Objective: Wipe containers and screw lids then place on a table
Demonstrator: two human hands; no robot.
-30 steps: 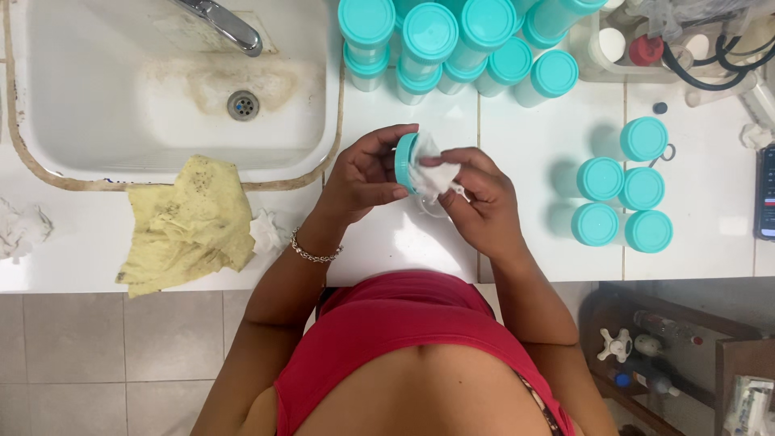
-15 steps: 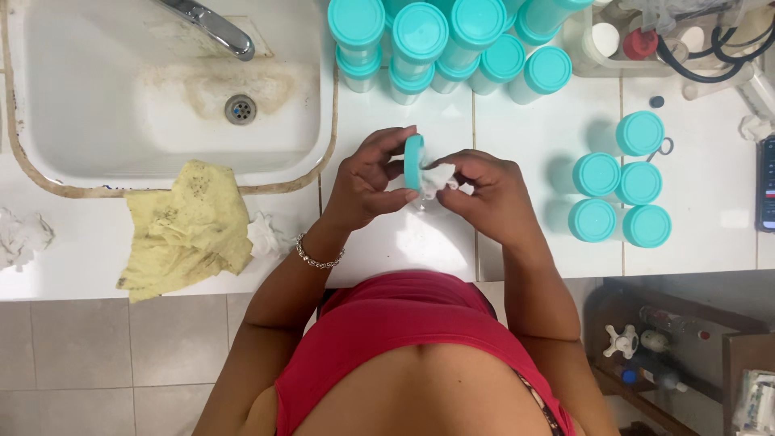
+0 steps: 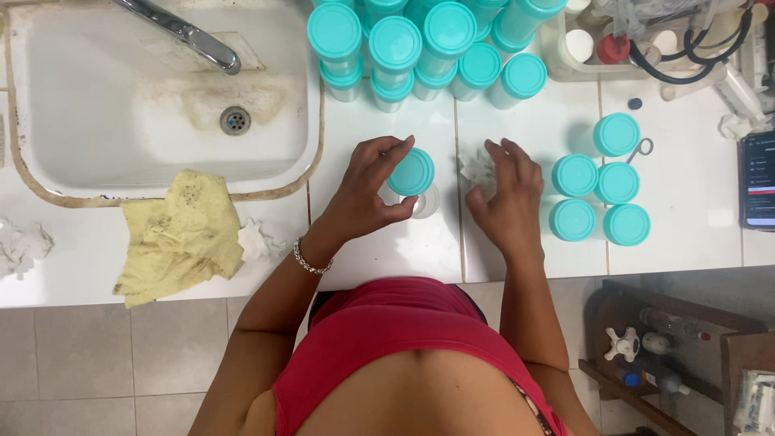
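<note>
Now | L hand (image 3: pixel 367 198) grip closed on teal-lid jar (image 3: pixel 412 173) | R hand (image 3: pixel 508 198) grip open, touching tissue wad (image 3: pixel 478 168)

Bare counter between capped jar cluster (image 3: pixel 420 48) and five jars (image 3: pixel 601 190).

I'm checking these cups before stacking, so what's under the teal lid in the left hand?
Under the teal lid held by the left hand sits a small clear cup, partly showing on the white counter. The lid covers the cup's inside, so any contents stay unseen.

A dark phone screen (image 3: pixel 759 179) — lit, rectangular — at the counter's right edge.
</note>
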